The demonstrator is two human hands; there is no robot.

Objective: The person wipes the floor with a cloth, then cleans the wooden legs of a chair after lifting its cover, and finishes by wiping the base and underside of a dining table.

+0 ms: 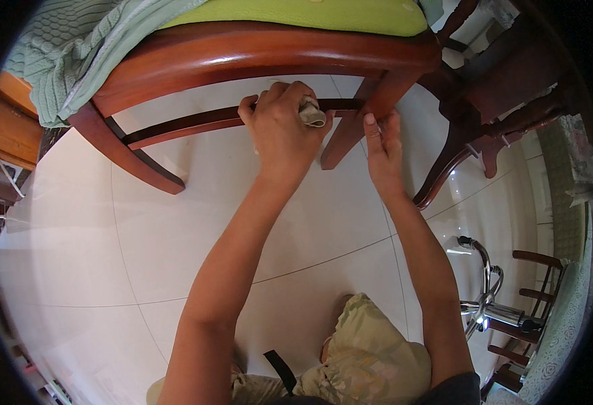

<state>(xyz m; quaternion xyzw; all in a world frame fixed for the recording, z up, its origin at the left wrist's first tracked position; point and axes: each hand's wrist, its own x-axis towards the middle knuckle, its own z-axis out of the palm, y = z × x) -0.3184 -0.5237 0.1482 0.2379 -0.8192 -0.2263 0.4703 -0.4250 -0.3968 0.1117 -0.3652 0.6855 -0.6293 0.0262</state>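
Observation:
My left hand point(284, 114) is closed around a crumpled light cloth point(311, 112) and rests at the lower crossbar point(190, 126) of a reddish-brown wooden chair point(266, 48). To its right, my right hand point(383, 139) touches the chair leg point(349, 131), thumb extended upward; how firmly its fingers grip the leg cannot be told. A lime-green cushion point(296, 12) lies on the seat, and a grey-green knitted cloth point(68, 61) drapes over the left corner.
Dark carved wooden furniture point(453, 136) stands close at the right. Below it is a chrome metal stand point(484, 298), with slatted wooden chairs point(534, 293) behind. Orange-brown wooden furniture point(13, 121) is at the far left. Pale floor tiles point(175, 243) lie beneath my arms.

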